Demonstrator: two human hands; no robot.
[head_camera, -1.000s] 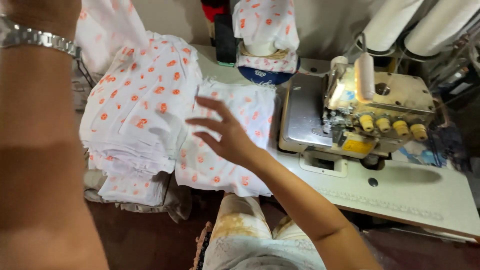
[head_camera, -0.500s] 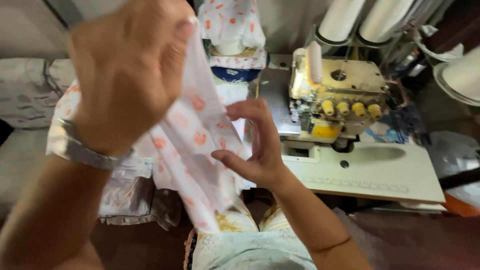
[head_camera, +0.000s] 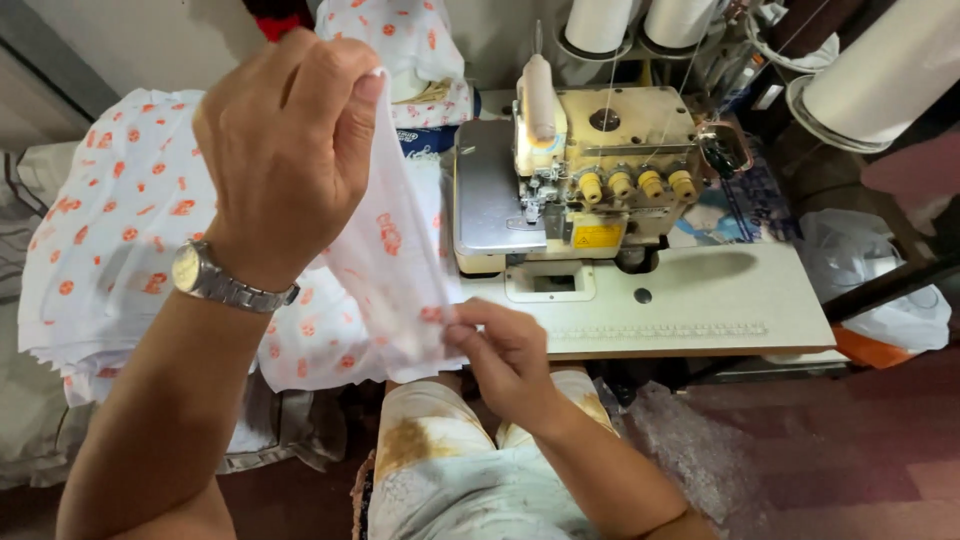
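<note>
- At far left, a stack of white cloth with orange prints lies heaped.
- Left hand, grip closed, pinches the cloth piece at its top edge.
- Right hand pinches its lower corner, near the tabletop.
- Farther right, a yellow rectangular label sits on the cream sewing machine.

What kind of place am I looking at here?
Most likely a small garment sewing workshop. An overlock sewing machine sits on a worktable, thread cones stand behind it, and a stack of white, orange-printed fabric pieces lies to the left.
</note>
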